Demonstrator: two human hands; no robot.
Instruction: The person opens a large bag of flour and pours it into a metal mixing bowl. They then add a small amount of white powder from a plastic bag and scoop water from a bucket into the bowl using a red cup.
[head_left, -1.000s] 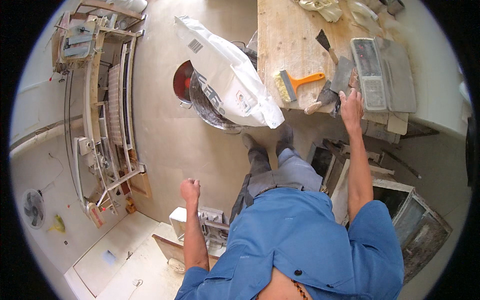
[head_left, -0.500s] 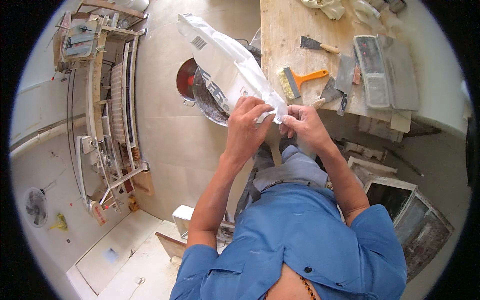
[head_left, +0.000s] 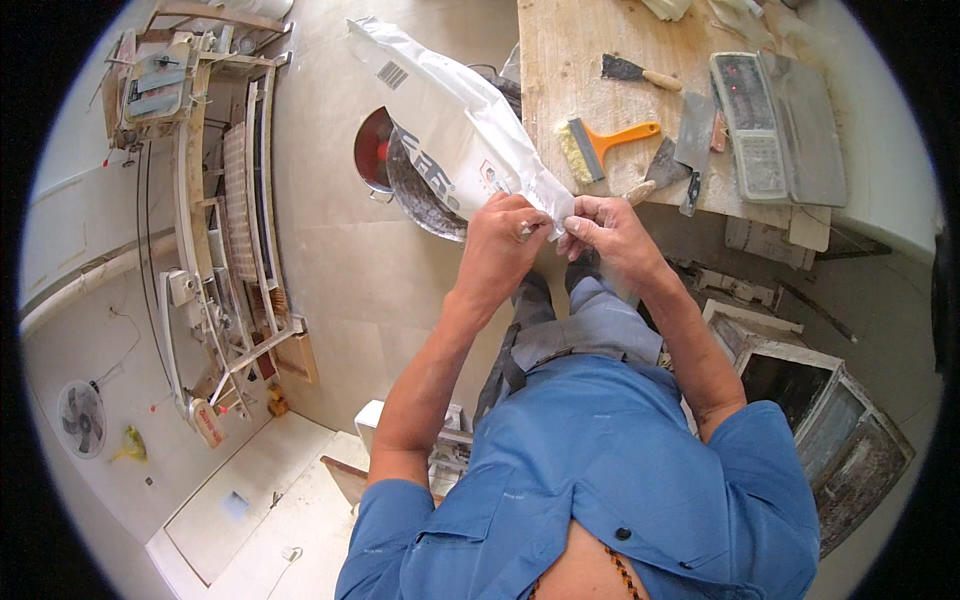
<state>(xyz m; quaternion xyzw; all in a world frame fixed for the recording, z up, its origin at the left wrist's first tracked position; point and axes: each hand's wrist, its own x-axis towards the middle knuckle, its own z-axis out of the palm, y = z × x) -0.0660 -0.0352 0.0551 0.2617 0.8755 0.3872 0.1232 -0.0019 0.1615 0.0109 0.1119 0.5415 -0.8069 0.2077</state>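
Note:
A long white sack point(head_left: 447, 105) with printing and a barcode slants away from me, its near end gathered to a narrow corner between my hands. My left hand point(head_left: 503, 240) is closed on the left side of that corner, fingers curled and a small pale bit showing between them. My right hand point(head_left: 612, 236) pinches the same corner from the right, thumb against fingers. Under the sack stands a dark round tub point(head_left: 420, 195), partly covered by it. A metal pot point(head_left: 372, 150) with something red inside touches the tub on its left.
To the right, a floury wooden table point(head_left: 555, 85) holds an orange-handled scraper point(head_left: 620, 136), a black-bladed scraper point(head_left: 625, 68), a cleaver point(head_left: 694, 130) and a digital scale point(head_left: 748, 130). A roller machine point(head_left: 235, 200) stands at left. Wooden-framed box point(head_left: 800, 390) at my right.
My left fingers have closed in tighter on the sack's corner, where they were more spread before. The view has shifted slightly; the sack stays in both hands.

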